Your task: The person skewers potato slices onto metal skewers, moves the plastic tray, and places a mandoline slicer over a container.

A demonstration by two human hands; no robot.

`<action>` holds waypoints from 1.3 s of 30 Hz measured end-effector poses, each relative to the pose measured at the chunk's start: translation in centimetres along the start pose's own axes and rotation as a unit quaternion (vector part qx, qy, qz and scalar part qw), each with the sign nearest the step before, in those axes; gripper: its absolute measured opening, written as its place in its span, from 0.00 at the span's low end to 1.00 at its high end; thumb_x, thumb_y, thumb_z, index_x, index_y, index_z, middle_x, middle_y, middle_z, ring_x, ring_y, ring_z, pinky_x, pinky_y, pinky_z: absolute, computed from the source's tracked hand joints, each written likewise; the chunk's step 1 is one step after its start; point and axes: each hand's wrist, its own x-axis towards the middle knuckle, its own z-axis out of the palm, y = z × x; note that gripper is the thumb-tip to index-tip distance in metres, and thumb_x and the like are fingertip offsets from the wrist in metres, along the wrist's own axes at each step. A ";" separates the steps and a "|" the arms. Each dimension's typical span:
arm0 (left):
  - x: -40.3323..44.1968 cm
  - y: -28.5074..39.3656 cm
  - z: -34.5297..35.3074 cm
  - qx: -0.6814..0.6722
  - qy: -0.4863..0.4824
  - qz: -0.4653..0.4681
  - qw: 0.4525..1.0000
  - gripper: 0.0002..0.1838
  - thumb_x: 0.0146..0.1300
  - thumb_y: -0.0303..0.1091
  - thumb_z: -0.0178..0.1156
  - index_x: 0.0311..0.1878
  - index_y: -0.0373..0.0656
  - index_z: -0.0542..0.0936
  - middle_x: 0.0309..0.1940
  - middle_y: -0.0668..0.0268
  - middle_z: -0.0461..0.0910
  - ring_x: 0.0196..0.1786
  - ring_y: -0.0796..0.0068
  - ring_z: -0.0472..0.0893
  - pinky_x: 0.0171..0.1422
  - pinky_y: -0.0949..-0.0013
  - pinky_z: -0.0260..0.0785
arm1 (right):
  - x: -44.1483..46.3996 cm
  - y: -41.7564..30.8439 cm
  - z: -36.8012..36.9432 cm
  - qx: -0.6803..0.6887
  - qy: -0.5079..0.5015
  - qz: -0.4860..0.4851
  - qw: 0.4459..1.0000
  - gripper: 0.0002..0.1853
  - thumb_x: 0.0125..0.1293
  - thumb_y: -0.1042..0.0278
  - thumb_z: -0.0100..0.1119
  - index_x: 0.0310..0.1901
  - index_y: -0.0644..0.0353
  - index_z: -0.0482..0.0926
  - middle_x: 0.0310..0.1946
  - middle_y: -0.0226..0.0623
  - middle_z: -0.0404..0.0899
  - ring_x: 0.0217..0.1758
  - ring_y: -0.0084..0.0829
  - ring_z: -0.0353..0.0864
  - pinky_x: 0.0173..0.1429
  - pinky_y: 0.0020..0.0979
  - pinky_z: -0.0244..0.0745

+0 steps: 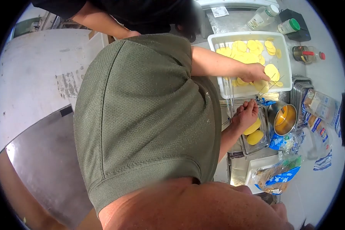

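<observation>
Potatoes (253,138) sit in a clear container (265,130) towards four o'clock. At three, the right hand (247,115) has its fingertips drawn together; whether they pinch anything, I cannot tell. At two, the left hand (255,72) grips large slices (272,71) above the white tray (286,63) of loose slices (249,57). Threading seems in hand; the next push calls for steady alignment.

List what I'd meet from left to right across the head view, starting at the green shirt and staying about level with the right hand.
Green shirt → right hand → metal pot → clear plastic packaging with blue printing.
</observation>
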 end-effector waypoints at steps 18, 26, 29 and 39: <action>0.9 -0.8 1.0 -0.075 0.075 -0.068 0.992 0.21 0.47 0.25 0.61 0.47 0.53 0.78 0.34 0.54 0.76 0.40 0.57 0.76 0.41 0.64 0.70 | 0.1 -0.1 0.1 0.000 0.007 0.007 1.000 0.04 0.68 0.69 0.54 0.37 0.57 0.70 0.21 0.27 0.70 0.15 0.14 0.60 0.17 0.14 0.55; -0.1 -0.6 0.1 -0.054 -0.010 0.023 0.998 0.25 0.58 0.43 0.61 0.50 0.30 0.72 0.34 0.59 0.74 0.35 0.68 0.75 0.38 0.66 0.70 | 0.8 0.2 -0.3 0.006 -0.006 -0.003 1.000 0.04 0.68 0.69 0.54 0.38 0.58 0.71 0.21 0.28 0.71 0.15 0.15 0.62 0.16 0.15 0.56; 0.5 -0.9 0.2 -0.061 0.017 0.002 0.998 0.29 0.59 0.47 0.60 0.50 0.28 0.71 0.34 0.59 0.75 0.35 0.72 0.75 0.37 0.69 0.69 | 0.9 0.2 -0.4 -0.017 0.001 -0.029 0.999 0.04 0.68 0.69 0.53 0.40 0.59 0.70 0.22 0.31 0.73 0.15 0.16 0.63 0.17 0.16 0.57; -1.0 -0.6 0.5 0.053 -0.002 0.017 0.998 0.22 0.60 0.47 0.57 0.41 0.33 0.73 0.31 0.59 0.78 0.34 0.71 0.78 0.38 0.69 0.70 | 1.4 0.1 1.3 -0.283 0.035 -0.162 0.945 0.11 0.69 0.67 0.48 0.44 0.68 0.72 0.26 0.37 0.78 0.21 0.22 0.73 0.25 0.21 0.67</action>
